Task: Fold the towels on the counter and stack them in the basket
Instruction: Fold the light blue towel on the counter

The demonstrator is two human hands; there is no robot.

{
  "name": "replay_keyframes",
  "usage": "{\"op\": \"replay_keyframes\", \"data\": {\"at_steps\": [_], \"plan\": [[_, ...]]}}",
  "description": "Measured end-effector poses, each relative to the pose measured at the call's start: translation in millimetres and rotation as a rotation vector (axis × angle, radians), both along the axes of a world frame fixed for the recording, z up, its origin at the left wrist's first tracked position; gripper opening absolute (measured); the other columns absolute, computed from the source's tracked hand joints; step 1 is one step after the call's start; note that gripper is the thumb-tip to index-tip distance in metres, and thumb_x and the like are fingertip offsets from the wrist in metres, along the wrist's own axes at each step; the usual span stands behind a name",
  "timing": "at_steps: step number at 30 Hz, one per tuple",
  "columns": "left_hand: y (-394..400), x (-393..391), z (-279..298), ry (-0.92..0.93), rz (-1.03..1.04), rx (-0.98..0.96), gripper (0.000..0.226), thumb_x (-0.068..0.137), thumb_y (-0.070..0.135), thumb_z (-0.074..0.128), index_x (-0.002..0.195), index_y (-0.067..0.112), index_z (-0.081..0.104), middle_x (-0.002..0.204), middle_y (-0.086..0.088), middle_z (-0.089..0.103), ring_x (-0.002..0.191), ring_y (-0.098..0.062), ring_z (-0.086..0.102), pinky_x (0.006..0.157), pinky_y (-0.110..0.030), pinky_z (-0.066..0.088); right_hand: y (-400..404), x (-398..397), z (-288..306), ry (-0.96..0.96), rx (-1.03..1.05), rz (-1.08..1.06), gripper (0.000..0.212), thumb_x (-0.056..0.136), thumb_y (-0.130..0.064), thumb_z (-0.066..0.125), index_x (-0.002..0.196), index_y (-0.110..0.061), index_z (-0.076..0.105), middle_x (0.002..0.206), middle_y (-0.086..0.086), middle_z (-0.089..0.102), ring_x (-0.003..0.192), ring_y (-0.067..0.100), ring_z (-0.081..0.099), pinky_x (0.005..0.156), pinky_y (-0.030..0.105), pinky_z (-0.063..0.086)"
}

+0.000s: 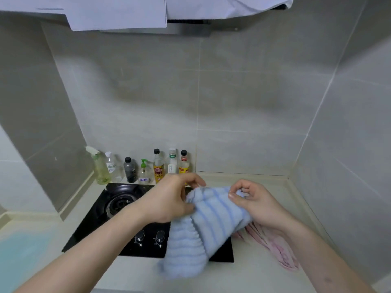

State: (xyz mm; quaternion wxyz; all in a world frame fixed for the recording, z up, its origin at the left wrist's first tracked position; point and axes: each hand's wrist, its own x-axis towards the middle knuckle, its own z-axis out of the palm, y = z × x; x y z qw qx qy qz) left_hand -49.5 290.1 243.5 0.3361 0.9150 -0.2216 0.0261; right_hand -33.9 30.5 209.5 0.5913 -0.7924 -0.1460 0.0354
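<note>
On the far left of the tabletop (243, 278) lies a blurry light blue patch (23, 256); it may be another towel, but it is too fuzzy to tell. Next comes the black stove (101, 214), with a row of bottles (143, 168) standing behind it by the wall. Over the stove, the left hand (169, 199) has its fingers curled tight on the top left edge of the blue striped towel (203, 225). The towel hangs in the air between the two hands, bunched up, and its bottom end droops down to the front of the stove. The right hand (251, 201) pinches the top right corner of the same towel with its thumb and fingers. So each grip is closed on the blue towel. Under the right arm, a pink striped towel (273, 246) lies loose and rumpled on the tabletop, not folded. No basket shows anywhere. I think the job is near its start: the blue towel is only being held up to fold, the pink one waits, and nothing is stacked yet as far as I can see.
</note>
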Motion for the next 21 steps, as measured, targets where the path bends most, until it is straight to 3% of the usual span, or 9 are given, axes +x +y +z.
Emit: {"op": "replay_keyframes", "data": {"at_steps": [3, 6, 10, 14, 16, 18, 19, 20, 21], "plan": [[4, 0, -20, 0.056, 0.021, 0.118, 0.035, 0.072, 0.01, 0.066, 0.101, 0.029, 0.069, 0.074, 0.011, 0.065, 0.062, -0.006, 0.056, 0.054, -0.015, 0.04, 0, -5, -3, -0.027, -0.015, -0.017, 0.009, 0.093, -0.005, 0.069, 0.086, -0.01, 0.066, 0.085, -0.012, 0.067, 0.074, 0.003, 0.057, 0.072, 0.018, 0.042], [11, 2, -38, 0.079, 0.095, 0.138, 0.019, 0.074, 0.01, 0.06, 0.08, 0.027, 0.064, 0.064, 0.012, 0.06, 0.062, -0.004, 0.053, 0.056, -0.019, 0.038, -1, -5, -5, 0.023, 0.028, -0.055, 0.016, 0.093, -0.009, 0.07, 0.098, -0.024, 0.069, 0.098, -0.006, 0.068, 0.076, 0.005, 0.06, 0.072, 0.023, 0.045], [9, 0, -37, 0.09, 0.084, -0.002, 0.02, 0.089, 0.007, 0.057, 0.076, 0.02, 0.064, 0.073, 0.01, 0.065, 0.068, -0.002, 0.057, 0.064, -0.022, 0.045, -3, -5, -4, 0.115, -0.021, 0.006, 0.052, 0.09, -0.011, 0.073, 0.13, -0.04, 0.056, 0.096, 0.0, 0.062, 0.072, 0.019, 0.06, 0.07, 0.035, 0.049], [-11, -9, -8, 0.045, -0.012, -0.143, 0.022, 0.096, 0.006, 0.05, 0.081, 0.019, 0.059, 0.065, 0.015, 0.052, 0.06, -0.002, 0.044, 0.058, -0.02, 0.037, 5, -8, -1, 0.13, -0.204, 0.067, 0.084, 0.074, -0.035, 0.083, 0.142, -0.052, 0.036, 0.105, -0.011, 0.068, 0.063, 0.003, 0.063, 0.076, 0.028, 0.051], [-21, -10, 3, 0.021, -0.069, -0.168, 0.022, 0.101, 0.008, 0.047, 0.087, 0.02, 0.06, 0.062, 0.016, 0.05, 0.056, -0.005, 0.041, 0.055, -0.019, 0.035, 12, -12, 2, 0.079, -0.274, 0.099, 0.08, 0.071, -0.043, 0.084, 0.136, -0.057, 0.039, 0.082, -0.025, 0.068, 0.064, -0.009, 0.059, 0.079, 0.021, 0.047], [-26, -9, 12, 0.001, -0.108, -0.143, 0.022, 0.103, 0.012, 0.046, 0.094, 0.023, 0.063, 0.064, 0.012, 0.055, 0.054, -0.013, 0.043, 0.053, -0.023, 0.037, 19, -11, 5, 0.032, -0.315, 0.123, 0.047, 0.079, -0.034, 0.082, 0.117, -0.046, 0.057, 0.062, -0.031, 0.059, 0.057, -0.01, 0.054, 0.066, 0.011, 0.041], [-27, -6, 14, -0.02, -0.121, -0.11, 0.022, 0.103, 0.014, 0.047, 0.095, 0.025, 0.064, 0.068, 0.008, 0.059, 0.056, -0.018, 0.045, 0.055, -0.025, 0.039, 22, -11, 7, 0.018, -0.331, 0.118, 0.025, 0.081, -0.033, 0.079, 0.101, -0.035, 0.064, 0.057, -0.025, 0.056, 0.053, -0.006, 0.05, 0.061, 0.015, 0.039], [-27, -5, 17, -0.043, -0.125, -0.075, 0.02, 0.103, 0.016, 0.049, 0.097, 0.026, 0.064, 0.071, 0.006, 0.061, 0.056, -0.018, 0.046, 0.056, -0.024, 0.039, 22, -8, 7, 0.013, -0.327, 0.101, 0.021, 0.08, -0.038, 0.077, 0.086, -0.023, 0.063, 0.057, -0.018, 0.052, 0.053, -0.002, 0.045, 0.061, 0.022, 0.038], [-26, -2, 20, -0.063, -0.125, -0.051, 0.015, 0.103, 0.019, 0.053, 0.098, 0.026, 0.066, 0.073, 0.008, 0.061, 0.055, -0.013, 0.046, 0.056, -0.021, 0.038, 21, -5, 8, -0.005, -0.328, 0.086, 0.033, 0.077, -0.043, 0.075, 0.075, -0.016, 0.056, 0.058, -0.012, 0.046, 0.056, 0.005, 0.042, 0.061, 0.029, 0.035]]}}
